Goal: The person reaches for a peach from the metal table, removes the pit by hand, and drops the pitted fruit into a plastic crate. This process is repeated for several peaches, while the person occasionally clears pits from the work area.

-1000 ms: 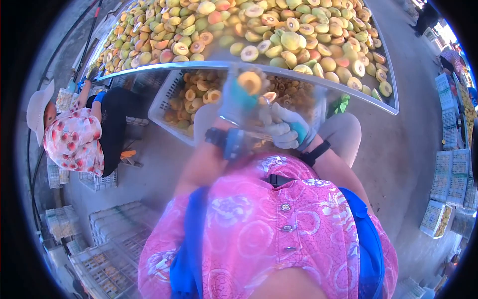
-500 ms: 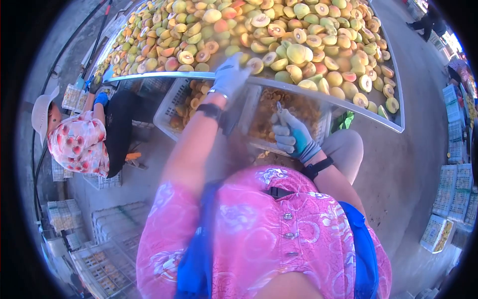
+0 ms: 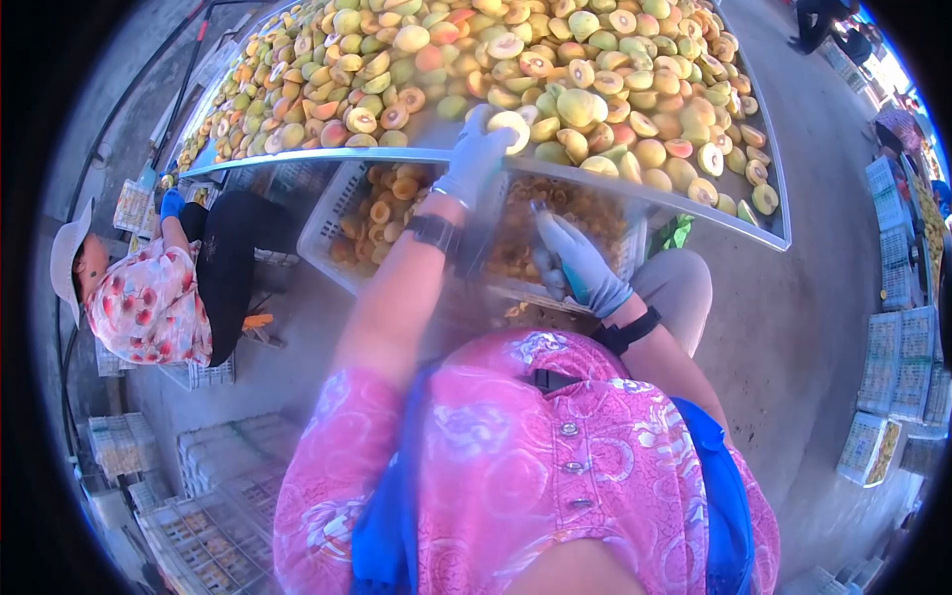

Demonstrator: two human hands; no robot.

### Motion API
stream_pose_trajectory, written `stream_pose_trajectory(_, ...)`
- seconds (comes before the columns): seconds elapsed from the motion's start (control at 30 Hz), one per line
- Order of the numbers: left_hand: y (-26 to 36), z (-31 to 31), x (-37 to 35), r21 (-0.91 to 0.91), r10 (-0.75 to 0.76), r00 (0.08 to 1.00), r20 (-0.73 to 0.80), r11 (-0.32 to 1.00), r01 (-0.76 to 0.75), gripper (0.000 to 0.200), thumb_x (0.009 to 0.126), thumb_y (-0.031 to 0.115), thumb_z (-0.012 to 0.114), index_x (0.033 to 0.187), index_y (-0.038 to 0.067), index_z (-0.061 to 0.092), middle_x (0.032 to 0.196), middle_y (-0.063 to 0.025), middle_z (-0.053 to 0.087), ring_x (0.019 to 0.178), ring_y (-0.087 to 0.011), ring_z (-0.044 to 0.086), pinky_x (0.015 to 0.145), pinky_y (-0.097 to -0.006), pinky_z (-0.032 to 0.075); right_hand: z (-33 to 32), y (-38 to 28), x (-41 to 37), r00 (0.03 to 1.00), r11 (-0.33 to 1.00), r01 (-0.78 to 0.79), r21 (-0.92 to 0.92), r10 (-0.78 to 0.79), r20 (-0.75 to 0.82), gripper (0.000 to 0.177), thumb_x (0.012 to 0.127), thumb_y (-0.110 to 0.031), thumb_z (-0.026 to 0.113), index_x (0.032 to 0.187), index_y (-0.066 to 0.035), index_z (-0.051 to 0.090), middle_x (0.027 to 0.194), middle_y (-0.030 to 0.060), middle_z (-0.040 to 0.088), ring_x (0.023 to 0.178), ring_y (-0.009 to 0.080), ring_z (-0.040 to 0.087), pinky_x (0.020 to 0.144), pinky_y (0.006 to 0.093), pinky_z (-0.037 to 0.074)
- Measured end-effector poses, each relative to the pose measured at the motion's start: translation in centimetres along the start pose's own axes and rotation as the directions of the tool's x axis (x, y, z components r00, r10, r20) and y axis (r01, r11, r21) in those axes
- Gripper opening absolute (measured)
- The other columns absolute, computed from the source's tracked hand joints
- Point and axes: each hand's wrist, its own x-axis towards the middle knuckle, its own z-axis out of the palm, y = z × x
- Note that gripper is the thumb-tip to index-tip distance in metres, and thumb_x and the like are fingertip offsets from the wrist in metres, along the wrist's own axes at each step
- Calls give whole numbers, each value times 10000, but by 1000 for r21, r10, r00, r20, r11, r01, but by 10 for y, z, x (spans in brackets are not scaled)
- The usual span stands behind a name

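My left hand [image 3: 474, 161], in a pale glove, is at the near edge of the fruit table with its fingers closed around a peach half [image 3: 510, 131]. The cut face of that half shows a round, pale surface. Lower and to the right, my gloved right hand [image 3: 580, 263] is closed on a slim metal-tipped tool [image 3: 538, 207]; its handle is hidden in the palm. Beneath this hand stands a crate of fruit pieces [image 3: 516, 238]. Many halved peaches [image 3: 580, 104] are heaped on the metal-rimmed table [image 3: 754, 235].
A second crate [image 3: 322, 223] with fruit halves stands below the table on the left. A co-worker [image 3: 149, 297] in a patterned top and hat sits at the left. Stacked crates [image 3: 213, 531] are at lower left, and more crates [image 3: 897, 362] line the right side.
My left hand has shifted slightly right along the table edge, and a peach half now shows in its fingers. My right hand has turned, with its back more toward me, still holding the tool.
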Motion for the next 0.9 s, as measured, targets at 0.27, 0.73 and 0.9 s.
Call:
stream_pose_trajectory(0.27, 46, 27, -78, -852, -145, 965, 219, 453, 261, 316, 943, 232, 462, 1188, 33, 488, 1067, -130, 584, 939, -272, 612, 824, -378, 545, 18, -25, -11, 982, 965, 147, -219, -168, -80, 287, 989, -364, 495, 1037, -86, 546, 710, -31, 498, 583, 60, 466, 490, 224, 394)
stream_pose_trajectory(0.73, 43, 41, -104, -869, -145, 979, 143, 454, 194, 358, 1002, 315, 448, 1183, 18, 534, 1082, -124, 600, 876, -208, 618, 811, -346, 546, 22, -13, -3, 956, 925, 226, -306, -272, -115, 418, 995, -427, 469, 1166, -55, 550, 750, 3, 537, 623, 60, 497, 520, 222, 409)
stream_pose_trajectory(0.9, 48, 38, -104, -814, -159, 971, 180, 530, 238, 427, 1005, 403, 425, 1046, 17, 605, 942, -122, 635, 806, -226, 633, 778, -343, 551, 20, -4, -2, 936, 861, 290, -419, -346, -64, 414, 1002, -414, 458, 1145, -37, 552, 726, 12, 544, 554, 76, 487, 463, 235, 387)
